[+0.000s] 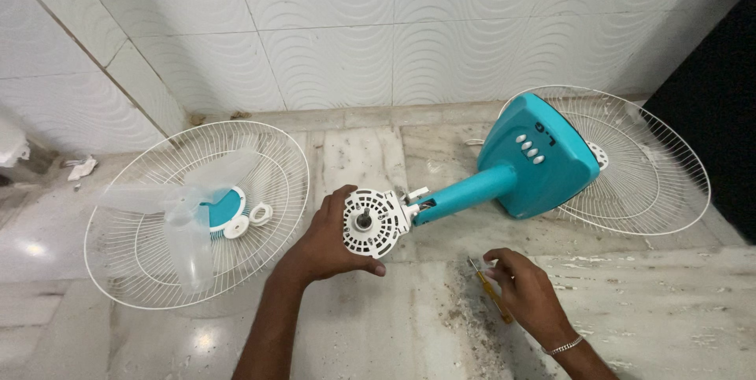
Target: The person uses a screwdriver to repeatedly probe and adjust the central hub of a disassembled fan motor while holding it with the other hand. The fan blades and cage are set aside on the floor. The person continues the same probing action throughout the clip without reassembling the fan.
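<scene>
— Centre of frame, what's in ur left hand (327, 238)?

— Fingers wrapped round the white motor housing (375, 222), thumb under its lower rim, shaft facing up at me. It's joined to the teal stand arm (468, 191), which runs up-right to the teal control box (537, 155) w/ white buttons.

— Right hand (524, 285)?

— Lower right, fingers closed narrow on a yellow-handled screwdriver (490, 289), tip pointing toward the motor, not touching it.

— Room to move?

— Bare marble floor (661, 301) btwn my hands and along the bottom right. Left side's taken by a white wire grille (134, 266) w/ a clear blade (189, 222) and white nut (260, 212) lying in it; its right edge sits just beside my left hand. 2nd grille (654, 183) lies under the control box, upper right, edge near the dark strip at the frame's right. Tiled wall (339, 25) closes off the top.
</scene>
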